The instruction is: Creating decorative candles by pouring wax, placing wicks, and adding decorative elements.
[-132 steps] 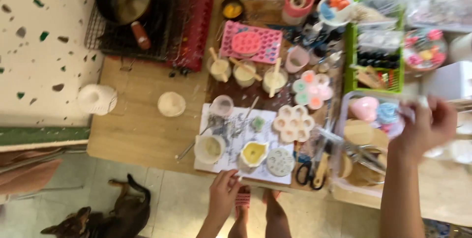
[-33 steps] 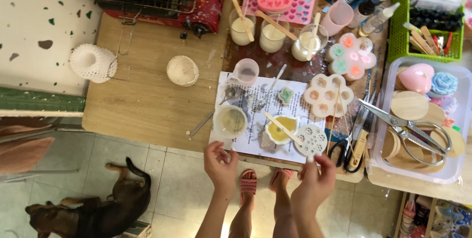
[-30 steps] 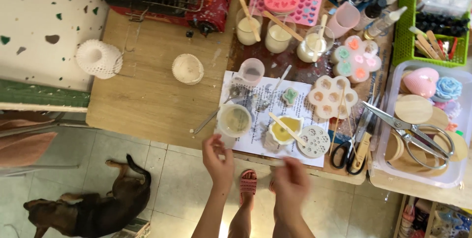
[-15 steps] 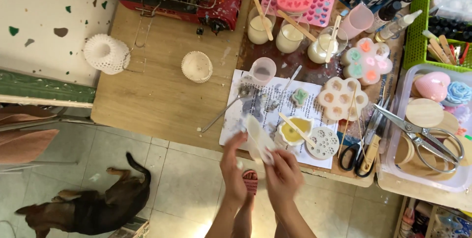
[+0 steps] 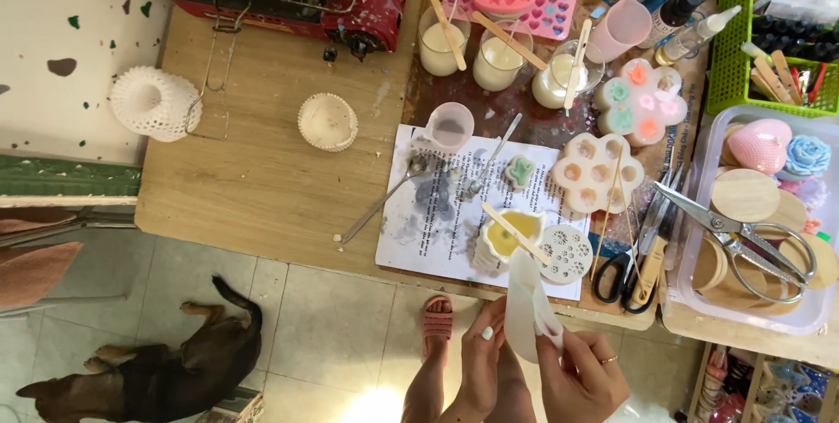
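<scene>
Both hands [image 5: 533, 362] squeezing white soft cup [image 5: 527, 314], printed paper sheet [image 5: 454, 222] on table

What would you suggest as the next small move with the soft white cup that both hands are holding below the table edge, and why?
Probably bring the soft white cup back over the printed paper sheet before working it further. The left hand and right hand pinch it out over the floor, past the table edge, so anything that drops out would land by the pink sandal, not on the sheet.

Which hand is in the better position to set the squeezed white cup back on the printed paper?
Left, probably. Both hands pinch the white cup, but the left hand is on the side of the bare paper; the right hand is farther away.
</scene>
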